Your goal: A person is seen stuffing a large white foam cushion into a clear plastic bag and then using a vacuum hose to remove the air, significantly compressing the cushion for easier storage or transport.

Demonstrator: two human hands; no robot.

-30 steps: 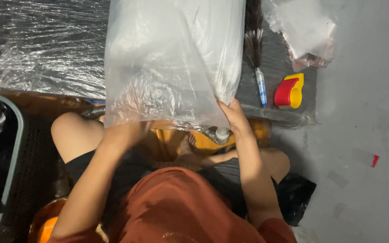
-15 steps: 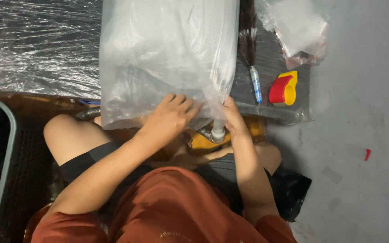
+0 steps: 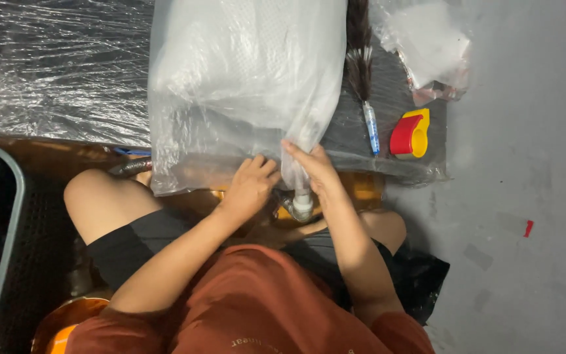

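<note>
Both hands' fingers pinch the clear plastic bag (image 3: 244,85) at its lower edge: left hand (image 3: 250,187), right hand (image 3: 316,174).

The bag (image 3: 244,98) is thin, clear, crinkled plastic; glossy plastic film (image 3: 54,72) covers the table; the tape dispenser (image 3: 411,134) is smooth plastic; the floor (image 3: 525,164) looks matt.
</note>
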